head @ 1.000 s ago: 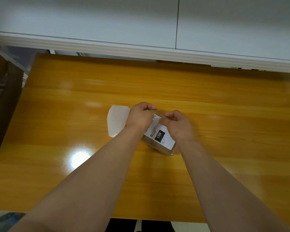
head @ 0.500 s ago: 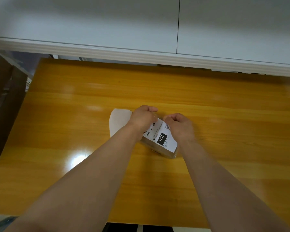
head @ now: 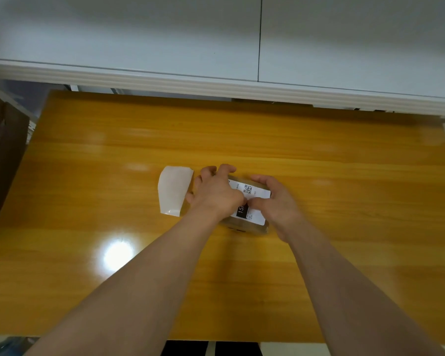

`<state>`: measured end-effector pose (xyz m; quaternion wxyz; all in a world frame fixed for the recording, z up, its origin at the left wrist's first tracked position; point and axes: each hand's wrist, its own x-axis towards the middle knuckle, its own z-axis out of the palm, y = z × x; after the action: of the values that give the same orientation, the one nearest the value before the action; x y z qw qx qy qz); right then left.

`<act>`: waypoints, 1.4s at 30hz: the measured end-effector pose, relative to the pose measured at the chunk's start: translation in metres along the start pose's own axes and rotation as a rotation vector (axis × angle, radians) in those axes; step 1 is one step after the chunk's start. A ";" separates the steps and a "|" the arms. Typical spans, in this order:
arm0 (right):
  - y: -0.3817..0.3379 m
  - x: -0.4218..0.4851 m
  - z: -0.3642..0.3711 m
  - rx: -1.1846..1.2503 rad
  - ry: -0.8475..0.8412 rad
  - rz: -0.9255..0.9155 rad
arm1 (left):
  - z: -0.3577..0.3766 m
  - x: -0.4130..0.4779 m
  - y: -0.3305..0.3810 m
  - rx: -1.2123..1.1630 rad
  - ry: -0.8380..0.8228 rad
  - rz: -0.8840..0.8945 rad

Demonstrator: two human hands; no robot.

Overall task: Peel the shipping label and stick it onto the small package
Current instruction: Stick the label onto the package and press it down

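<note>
Near the middle of the glossy orange wooden table (head: pixel 344 253) sits a small brown package (head: pixel 244 226) wrapped in clear film. Its top is covered by a white shipping label (head: pixel 254 195) bearing a QR code and a black block, and a blank white backing sheet (head: pixel 174 190) lies flat at its nine o'clock. The left hand (head: pixel 216 194) curls over the package's ten o'clock edge and the right hand (head: pixel 278 204) cups its three o'clock side, thumbs pressing the label; they hide much of both, and the fine print is blurred.
</note>
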<state>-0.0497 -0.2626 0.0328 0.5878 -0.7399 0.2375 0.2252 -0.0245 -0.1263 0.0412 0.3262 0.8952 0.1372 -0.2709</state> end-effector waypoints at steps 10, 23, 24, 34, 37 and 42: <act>0.005 0.002 0.003 0.075 0.078 -0.012 | 0.007 0.006 0.000 -0.253 0.028 -0.052; 0.003 0.009 0.013 0.146 0.209 0.013 | 0.008 0.000 0.012 -0.236 0.094 -0.147; 0.003 0.010 0.014 0.145 0.214 0.006 | 0.008 0.000 0.013 -0.234 0.098 -0.154; -0.005 0.014 -0.007 0.129 0.195 -0.015 | 0.014 0.004 0.013 -0.444 0.178 -0.249; -0.004 0.010 -0.013 0.163 0.091 -0.003 | 0.013 0.001 0.011 -0.337 0.183 -0.233; 0.004 0.009 -0.010 0.120 0.005 -0.022 | 0.013 -0.006 0.012 0.042 0.162 0.084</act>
<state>-0.0444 -0.2740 0.0266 0.6330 -0.7065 0.2437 0.2021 -0.0297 -0.1438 0.0422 0.3062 0.9259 0.1196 -0.1862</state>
